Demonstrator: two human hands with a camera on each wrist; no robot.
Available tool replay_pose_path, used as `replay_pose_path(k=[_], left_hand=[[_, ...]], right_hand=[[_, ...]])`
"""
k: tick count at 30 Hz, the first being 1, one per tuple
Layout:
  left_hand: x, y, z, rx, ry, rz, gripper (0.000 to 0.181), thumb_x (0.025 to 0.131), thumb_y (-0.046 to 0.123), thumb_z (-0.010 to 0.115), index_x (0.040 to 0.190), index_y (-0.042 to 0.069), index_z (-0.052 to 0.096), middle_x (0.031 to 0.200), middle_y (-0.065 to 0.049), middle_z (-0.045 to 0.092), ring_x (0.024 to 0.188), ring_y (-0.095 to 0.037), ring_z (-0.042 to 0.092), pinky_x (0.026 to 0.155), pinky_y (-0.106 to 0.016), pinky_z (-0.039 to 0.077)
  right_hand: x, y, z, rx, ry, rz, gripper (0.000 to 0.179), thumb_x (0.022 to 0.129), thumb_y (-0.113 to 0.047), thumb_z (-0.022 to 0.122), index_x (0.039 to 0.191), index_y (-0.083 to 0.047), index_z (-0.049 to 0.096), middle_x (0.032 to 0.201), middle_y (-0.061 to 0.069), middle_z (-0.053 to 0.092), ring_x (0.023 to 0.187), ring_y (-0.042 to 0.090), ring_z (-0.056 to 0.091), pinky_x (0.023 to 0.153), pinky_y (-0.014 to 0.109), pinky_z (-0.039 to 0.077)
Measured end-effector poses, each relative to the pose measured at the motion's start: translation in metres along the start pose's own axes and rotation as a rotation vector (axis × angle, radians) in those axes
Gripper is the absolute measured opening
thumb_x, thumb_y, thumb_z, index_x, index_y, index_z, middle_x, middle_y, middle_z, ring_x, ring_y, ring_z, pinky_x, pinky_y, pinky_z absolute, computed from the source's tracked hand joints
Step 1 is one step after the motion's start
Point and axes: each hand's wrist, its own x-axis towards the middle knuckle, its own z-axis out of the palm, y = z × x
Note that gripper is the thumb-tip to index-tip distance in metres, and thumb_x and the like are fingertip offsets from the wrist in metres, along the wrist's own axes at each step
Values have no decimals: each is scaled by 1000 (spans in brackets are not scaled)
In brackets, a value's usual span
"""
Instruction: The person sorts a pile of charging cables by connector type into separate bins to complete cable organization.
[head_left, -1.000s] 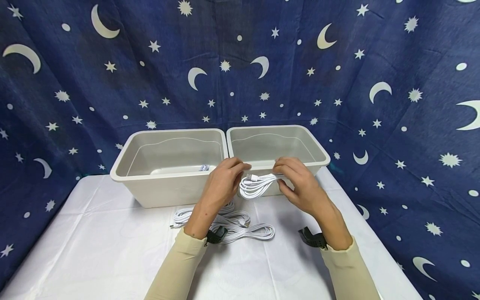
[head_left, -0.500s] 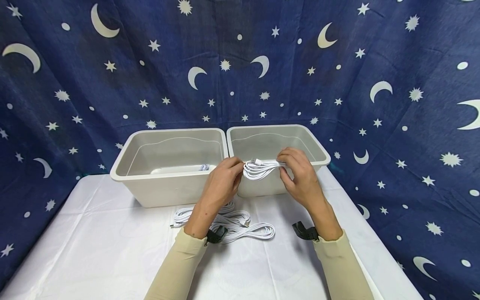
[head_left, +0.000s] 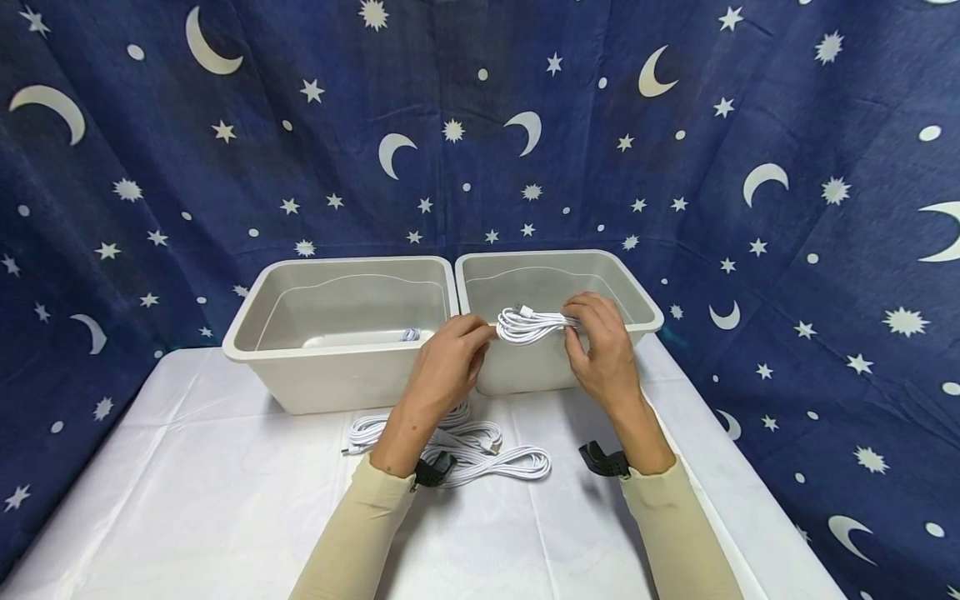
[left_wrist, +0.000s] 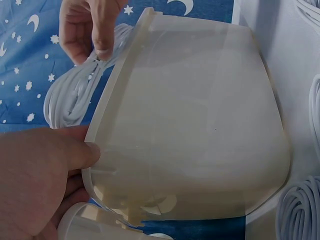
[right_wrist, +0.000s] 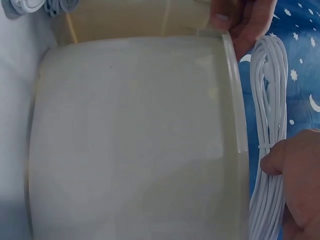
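Note:
My right hand point(head_left: 602, 354) pinches a coiled white USB cable point(head_left: 527, 325) between thumb and fingers. The coil is at the front rim of the right bin point(head_left: 513, 367), with its plug towards the upper left. In the right wrist view the thumb presses the cable point(right_wrist: 270, 105) close to a small tie. My left hand point(head_left: 446, 358) grips the right bin's front rim near its left corner. Seen from the left wrist, the thumb of the left hand point(left_wrist: 40, 175) lies on the rim's outer side, fingers partly hidden behind it.
The left bin point(head_left: 337, 383) stands beside the right one, a small coiled cable point(head_left: 409, 334) on its floor. Several white coiled cables point(head_left: 517, 462) lie on the white-covered table point(head_left: 225, 500) under my left forearm. A blue star-patterned curtain point(head_left: 465, 100) hangs behind.
My right hand has raised the cable from in front of the right bin up to its front rim. The left hand has stayed on the rim.

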Motion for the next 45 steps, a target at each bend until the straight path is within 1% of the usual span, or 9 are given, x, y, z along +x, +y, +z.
replay_pose_path(k=[7,11,15,20,26,31,37,42,45], left_hand=[[0,1,1,-2,4,-7,26,96,-5,69,113,11,79,107,0,70,104,-22,66,92,-35,55],[-1,1,0,-1,2,-11,27,97,-4,67,115,12,79,107,0,70,103,-21,66,91,-34,55],[-1,1,-1,-1,3,-13,28,98,-5,66,116,12,79,108,0,70,104,-21,65,92,-34,55],[-1,1,-1,1,8,-9,27,98,-4,67,115,13,79,107,0,70,103,-21,66,92,-34,55],[0,0,0,-3,-3,-10,27,98,-4,66,115,13,79,107,1,70,103,-21,65,91,-34,55],[0,0,0,-5,-9,-13,27,99,-4,66,115,13,79,107,1,70,104,-21,65,92,-34,55],[0,1,0,2,-6,-6,27,98,-4,66,115,13,79,106,1,70,103,-21,66,91,-34,55],[1,2,-1,5,-13,-12,28,99,-4,66,116,13,79,106,1,70,103,-21,66,91,-34,55],[1,2,-1,4,-24,-20,28,99,-4,65,117,13,79,107,1,70,104,-21,66,92,-33,55]], right_hand=[[-2,3,3,-19,22,15,22,83,17,68,103,8,72,110,21,72,118,41,63,111,43,44],[-3,3,3,-29,7,27,21,83,13,70,103,6,74,108,19,73,119,40,63,113,41,43],[-2,2,3,-27,-12,37,24,84,8,71,107,5,75,112,19,73,116,39,64,108,43,45],[-3,-4,3,-40,-44,27,23,85,4,72,108,5,74,111,20,72,111,40,64,101,46,47],[-4,-13,4,-32,-62,21,21,85,3,74,105,3,75,107,16,73,108,37,64,97,45,48],[-5,-22,5,-39,-83,-10,21,84,1,73,105,2,75,105,14,72,103,36,64,95,44,48],[-8,-30,4,-36,-143,-46,23,83,-1,75,106,0,75,107,12,72,101,33,63,93,42,49],[-14,-33,5,-41,-235,-96,21,84,-3,77,105,-2,75,106,9,71,100,31,64,91,44,51],[-18,-35,5,-46,-284,-108,19,85,-6,78,104,-4,75,106,7,72,101,29,65,91,44,53]])
